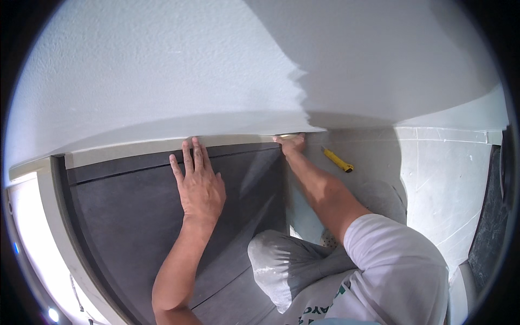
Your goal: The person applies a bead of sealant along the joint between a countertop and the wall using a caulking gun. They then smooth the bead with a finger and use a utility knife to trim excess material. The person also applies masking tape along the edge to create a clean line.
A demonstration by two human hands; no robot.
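Head view: left hand (199,184) lies flat on the dark grey floor panel (130,216), fingers spread and clamped on nothing, fingertips touching the pale skirting strip (135,146) at 12 o'clock. Right hand (291,143) presses into the wall-floor joint at the panel's far right corner; its grip cannot be told. A yellow utility knife (338,160) lies at 3 o'clock of the right hand, near it, on pale bare floor (444,179). The white wall (162,70) blocks movement forward. The person's bent knee (276,265) sits at 6 o'clock

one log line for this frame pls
left hand: flat on dark panel | right hand: at strip under white wall | yellow knife: on floor, untouched
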